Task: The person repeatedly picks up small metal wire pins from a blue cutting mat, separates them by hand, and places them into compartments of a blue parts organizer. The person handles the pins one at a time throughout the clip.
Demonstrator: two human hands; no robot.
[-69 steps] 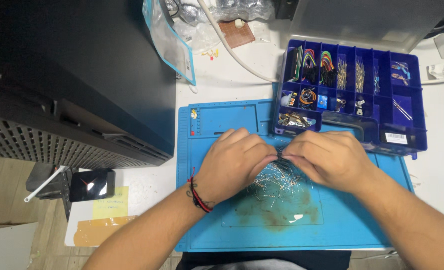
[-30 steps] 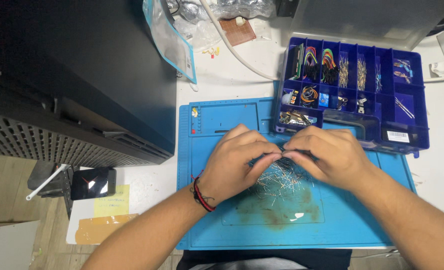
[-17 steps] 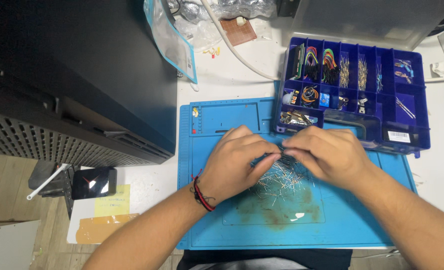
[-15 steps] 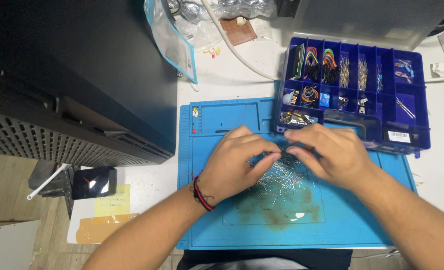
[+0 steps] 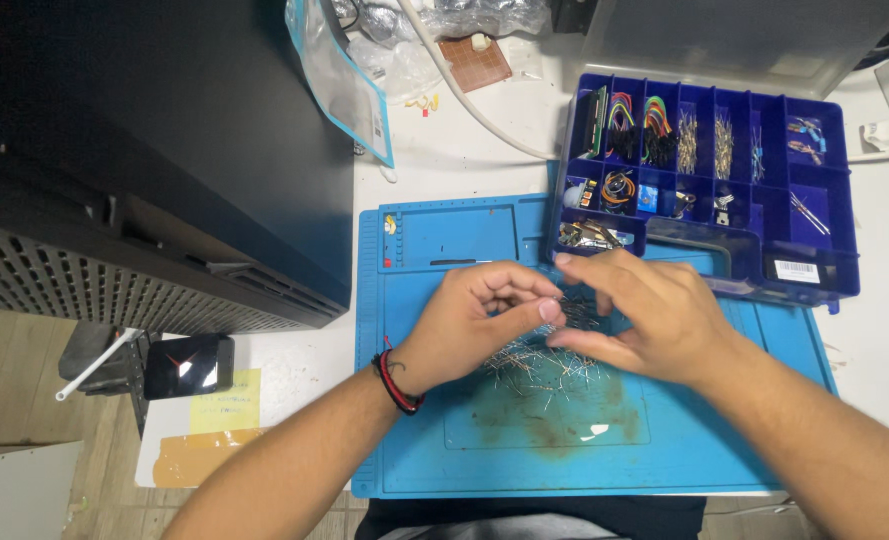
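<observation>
Working over a loose heap of thin wire-legged components (image 5: 544,360) in the middle of the blue silicone mat (image 5: 434,450), both hands meet just above the pile, and the main risk here, as I judge it, is scatter: the legs are tangled, so pulling one piece free could drag its neighbours along and flick them off the mat toward the white tabletop (image 5: 464,150) at 12 o'clock, or over the near edge at 6 o'clock. A second risk is bending the fine leads if the pinch twists while the tangle resists. The left hand (image 5: 474,320) has its fingers curled in, thumb and forefinger tips drawn nearly together at its 3 o'clock side, right at the top of the heap; something thin seems to be pinched there, but it is too small to tell for sure. The right hand (image 5: 654,315) is looser, fingers spread and slightly bent, its fingertips pointing to 9 o'clock and touching or just grazing the pile; I cannot tell whether it grips anything. The blue compartment box (image 5: 824,230) sits at 1 o'clock from the hands, overlapping the mat's far right corner, near enough that a sweeping wrist might nudge it.
</observation>
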